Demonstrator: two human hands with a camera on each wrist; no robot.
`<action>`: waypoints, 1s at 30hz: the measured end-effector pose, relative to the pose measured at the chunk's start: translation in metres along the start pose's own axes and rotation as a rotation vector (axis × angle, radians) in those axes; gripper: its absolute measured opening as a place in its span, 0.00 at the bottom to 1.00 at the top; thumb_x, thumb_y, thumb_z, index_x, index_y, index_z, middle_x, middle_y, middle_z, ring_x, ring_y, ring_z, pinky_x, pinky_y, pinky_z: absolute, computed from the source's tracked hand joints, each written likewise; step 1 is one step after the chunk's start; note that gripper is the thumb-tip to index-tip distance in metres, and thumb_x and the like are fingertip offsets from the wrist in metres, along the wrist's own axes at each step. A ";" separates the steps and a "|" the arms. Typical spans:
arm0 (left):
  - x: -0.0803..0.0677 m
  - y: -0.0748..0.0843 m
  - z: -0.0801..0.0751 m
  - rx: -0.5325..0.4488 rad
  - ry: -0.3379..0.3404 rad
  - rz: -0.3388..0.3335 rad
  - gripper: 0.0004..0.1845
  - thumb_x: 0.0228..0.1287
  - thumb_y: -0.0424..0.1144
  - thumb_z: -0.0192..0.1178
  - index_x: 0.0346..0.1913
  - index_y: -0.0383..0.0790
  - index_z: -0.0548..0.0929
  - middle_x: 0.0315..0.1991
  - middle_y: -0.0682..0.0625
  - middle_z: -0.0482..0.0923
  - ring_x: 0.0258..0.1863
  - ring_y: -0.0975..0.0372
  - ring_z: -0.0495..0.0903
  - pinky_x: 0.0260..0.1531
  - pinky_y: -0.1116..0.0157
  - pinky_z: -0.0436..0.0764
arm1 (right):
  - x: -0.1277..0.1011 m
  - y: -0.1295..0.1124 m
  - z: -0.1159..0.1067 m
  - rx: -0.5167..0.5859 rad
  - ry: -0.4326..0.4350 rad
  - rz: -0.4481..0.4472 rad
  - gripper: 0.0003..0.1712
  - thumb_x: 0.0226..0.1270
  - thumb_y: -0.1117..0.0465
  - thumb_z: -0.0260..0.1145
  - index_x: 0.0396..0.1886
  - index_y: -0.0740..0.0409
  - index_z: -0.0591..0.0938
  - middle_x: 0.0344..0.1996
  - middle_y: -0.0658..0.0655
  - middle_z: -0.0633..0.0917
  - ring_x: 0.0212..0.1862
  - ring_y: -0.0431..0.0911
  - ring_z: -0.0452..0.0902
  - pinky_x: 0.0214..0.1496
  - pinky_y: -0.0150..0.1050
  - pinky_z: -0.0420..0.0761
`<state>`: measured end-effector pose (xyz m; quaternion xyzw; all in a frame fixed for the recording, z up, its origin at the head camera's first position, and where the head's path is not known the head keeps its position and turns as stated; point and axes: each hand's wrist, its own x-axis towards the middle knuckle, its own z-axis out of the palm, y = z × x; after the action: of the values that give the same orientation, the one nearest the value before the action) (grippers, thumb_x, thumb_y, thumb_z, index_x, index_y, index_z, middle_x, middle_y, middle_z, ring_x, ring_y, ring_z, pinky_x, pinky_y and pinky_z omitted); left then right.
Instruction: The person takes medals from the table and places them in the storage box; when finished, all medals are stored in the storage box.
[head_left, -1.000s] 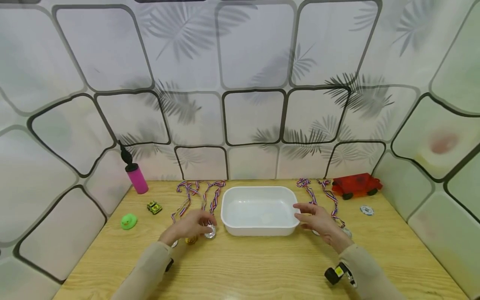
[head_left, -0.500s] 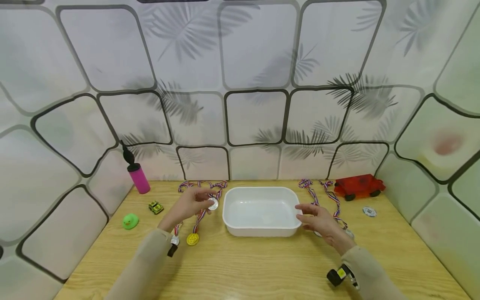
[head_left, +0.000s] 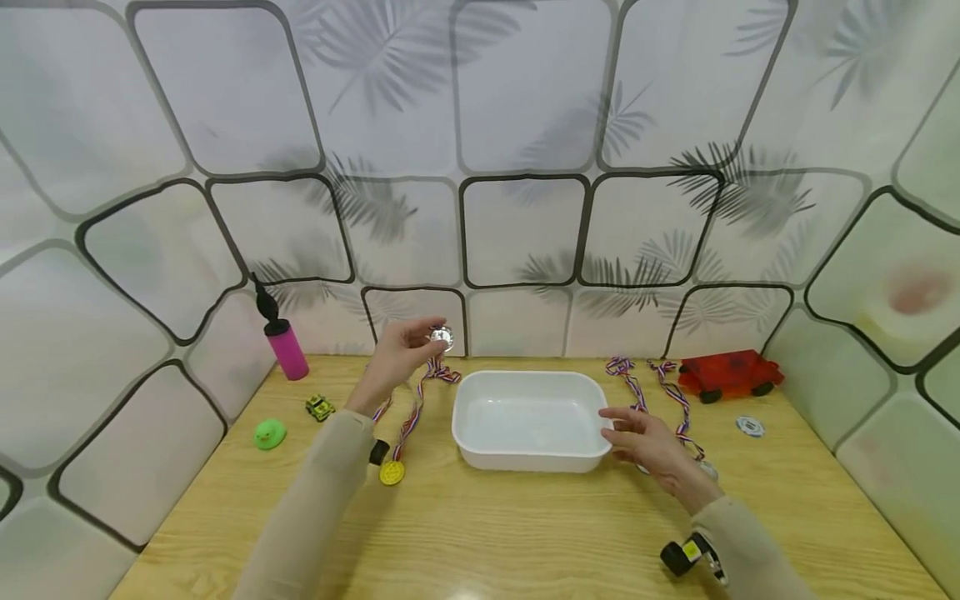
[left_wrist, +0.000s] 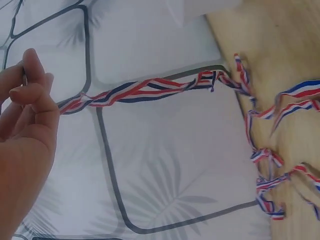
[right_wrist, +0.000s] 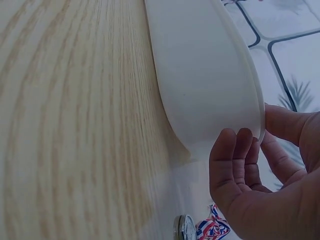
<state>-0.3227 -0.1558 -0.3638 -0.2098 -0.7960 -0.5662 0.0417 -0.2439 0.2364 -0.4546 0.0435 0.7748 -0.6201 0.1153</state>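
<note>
My left hand [head_left: 397, 358] is raised and pinches a silver medal [head_left: 442, 337] between thumb and fingers. From that medal a red, white and blue striped ribbon [left_wrist: 150, 91] hangs twisted, its far end lying on the table. The white plastic basin [head_left: 532, 461] stands upright in the middle, to the right of the left hand. At the basin's right side, my right hand [head_left: 652, 446] pinches the rim, fingers on the outer wall in the right wrist view. A gold medal [head_left: 392, 472] on its ribbon lies below the left hand. Other ribboned medals [head_left: 706, 471] lie by the right hand, partly hidden.
At the left are a pink hand pump [head_left: 287, 350], a yellow toy car [head_left: 320, 407] and a green rubber duck [head_left: 269, 433]. A red toy vehicle [head_left: 727, 375] and a round poker chip [head_left: 750, 426] are at the right. A patterned wall backs the wooden table [head_left: 480, 525].
My left hand has lifted the silver medal from the table, moving up and toward the wall, its ribbon trailing. The right hand stays at the basin's rim. The head view shifts slightly.
</note>
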 end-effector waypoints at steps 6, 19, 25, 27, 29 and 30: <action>0.012 0.022 -0.001 0.044 0.014 0.045 0.23 0.67 0.36 0.63 0.64 0.39 0.77 0.45 0.39 0.84 0.37 0.51 0.86 0.32 0.68 0.83 | 0.000 0.000 0.000 0.006 0.002 -0.002 0.30 0.70 0.59 0.65 0.68 0.62 0.70 0.59 0.64 0.68 0.45 0.45 0.75 0.48 0.40 0.83; 0.036 0.076 -0.008 -0.002 0.053 0.164 0.23 0.66 0.32 0.63 0.63 0.36 0.77 0.48 0.36 0.84 0.30 0.64 0.84 0.43 0.55 0.85 | 0.000 0.000 -0.002 0.009 -0.004 0.001 0.30 0.70 0.59 0.65 0.69 0.62 0.70 0.57 0.64 0.69 0.45 0.46 0.75 0.47 0.41 0.84; 0.034 0.090 -0.003 -0.035 0.012 0.213 0.21 0.66 0.32 0.63 0.61 0.36 0.79 0.46 0.36 0.84 0.31 0.59 0.85 0.39 0.62 0.85 | 0.000 0.000 -0.003 0.006 -0.007 -0.001 0.30 0.70 0.58 0.65 0.68 0.62 0.70 0.56 0.63 0.69 0.45 0.46 0.75 0.49 0.41 0.84; 0.030 0.093 -0.001 -0.043 -0.015 0.216 0.20 0.66 0.32 0.63 0.61 0.36 0.79 0.45 0.39 0.85 0.32 0.58 0.85 0.38 0.64 0.84 | 0.001 0.000 -0.002 0.012 -0.005 0.005 0.30 0.69 0.58 0.66 0.68 0.61 0.71 0.56 0.62 0.69 0.45 0.46 0.75 0.49 0.41 0.84; 0.026 0.094 0.000 -0.038 -0.043 0.211 0.20 0.66 0.33 0.63 0.61 0.36 0.79 0.44 0.43 0.85 0.34 0.58 0.85 0.36 0.65 0.83 | 0.001 0.001 -0.002 0.014 -0.010 0.003 0.31 0.69 0.57 0.65 0.68 0.61 0.71 0.56 0.62 0.69 0.45 0.46 0.75 0.49 0.41 0.84; 0.023 0.094 0.001 -0.024 -0.054 0.204 0.20 0.66 0.34 0.63 0.61 0.38 0.79 0.43 0.44 0.86 0.34 0.59 0.85 0.35 0.67 0.82 | 0.001 0.001 -0.002 0.016 -0.010 0.003 0.31 0.69 0.58 0.65 0.68 0.61 0.71 0.55 0.62 0.69 0.45 0.46 0.75 0.49 0.41 0.84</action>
<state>-0.3080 -0.1227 -0.2738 -0.3052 -0.7647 -0.5625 0.0752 -0.2453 0.2388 -0.4553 0.0424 0.7691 -0.6263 0.1198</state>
